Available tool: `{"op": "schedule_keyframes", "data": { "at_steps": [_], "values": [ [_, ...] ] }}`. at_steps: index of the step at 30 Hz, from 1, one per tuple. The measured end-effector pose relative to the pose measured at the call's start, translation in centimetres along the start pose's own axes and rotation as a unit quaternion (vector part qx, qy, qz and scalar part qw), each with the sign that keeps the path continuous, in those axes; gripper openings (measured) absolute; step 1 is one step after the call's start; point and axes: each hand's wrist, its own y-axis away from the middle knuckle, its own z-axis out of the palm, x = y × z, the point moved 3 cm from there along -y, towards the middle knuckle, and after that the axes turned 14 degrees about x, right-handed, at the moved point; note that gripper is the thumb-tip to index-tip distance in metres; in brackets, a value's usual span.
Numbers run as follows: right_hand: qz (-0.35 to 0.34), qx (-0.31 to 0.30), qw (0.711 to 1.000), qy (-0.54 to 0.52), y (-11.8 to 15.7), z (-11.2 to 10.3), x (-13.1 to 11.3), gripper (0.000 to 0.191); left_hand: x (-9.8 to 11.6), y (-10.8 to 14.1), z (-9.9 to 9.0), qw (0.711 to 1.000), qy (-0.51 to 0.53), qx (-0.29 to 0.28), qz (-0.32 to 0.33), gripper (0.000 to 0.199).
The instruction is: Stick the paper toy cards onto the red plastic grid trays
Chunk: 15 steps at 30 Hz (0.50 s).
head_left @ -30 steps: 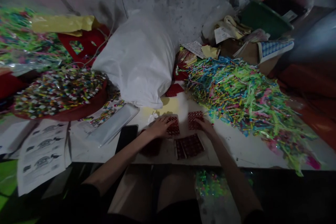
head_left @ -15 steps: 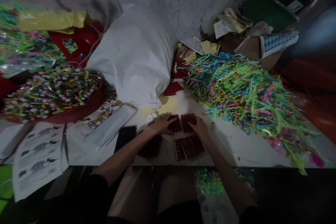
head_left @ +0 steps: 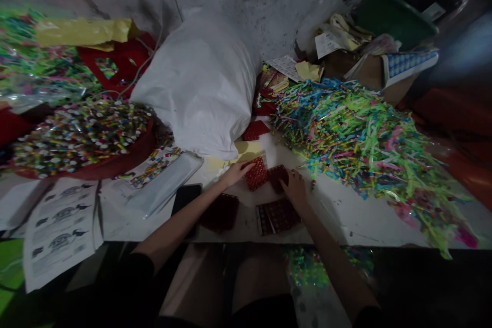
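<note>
Closed off behind the table (head_left: 369, 225) by a blotched grey wall (head_left: 277, 0). Dimly lit above the table, mostly dark underneath.

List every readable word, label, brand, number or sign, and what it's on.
None reads with certainty.
Printed sheet, left: repeated emblems with lettering, too blurred.
White slip, upper right: print too small.
Gridded paper: marks too small.
White label, upper right: blurred.
Red cards: patterned, no legible text.
</note>
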Motion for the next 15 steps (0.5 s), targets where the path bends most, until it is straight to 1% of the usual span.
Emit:
{"op": "schedule_keyframes", "data": {
  "at_steps": [2, 4, 6, 8, 10, 12, 14, 15],
  "values": [
    [-0.013, 0.004, 1.0, -0.002, 0.5, -0.3, -0.2, 0.049, -0.9, -0.4, 0.3, 1.0, -0.007, 0.01, -0.012, 0.049],
    [-0.016, 0.002, 1.0, -0.001, 1.7, -0.7, -0.5, 0.053, -1.8, -0.4, 0.6, 1.0, -0.02, 0.011, -0.021, 0.044],
    [-0.013, -0.011, 1.0, 0.007, 3.8, -1.2, -0.8, 0.065, -2.5, -0.2, 1.0, 0.999, -0.039, 0.011, -0.023, 0.039],
    [-0.014, -0.034, 0.999, 0.019, 6.5, -1.7, -1.3, 0.081, -2.6, 0.2, 1.4, 0.998, -0.061, 0.014, -0.015, 0.039],
    [-0.018, -0.054, 0.998, 0.03, 9.2, -1.9, -2.1, 0.093, -1.9, 0.4, 1.7, 0.996, -0.083, 0.019, 0.006, 0.044],
    [-0.015, -0.062, 0.997, 0.04, 11.0, -2.1, -2.7, 0.096, -0.5, 0.7, 1.9, 0.994, -0.105, 0.021, 0.034, 0.047],
    [-0.001, -0.061, 0.997, 0.048, 11.9, -2.2, -3.0, 0.096, 1.3, 1.4, 1.8, 0.99, -0.121, 0.019, 0.068, 0.046],
    [0.008, -0.06, 0.997, 0.051, 12.1, -2.3, -2.9, 0.096, 2.2, 1.9, 1.8, 0.987, -0.132, 0.01, 0.094, 0.044]
  ]
}}
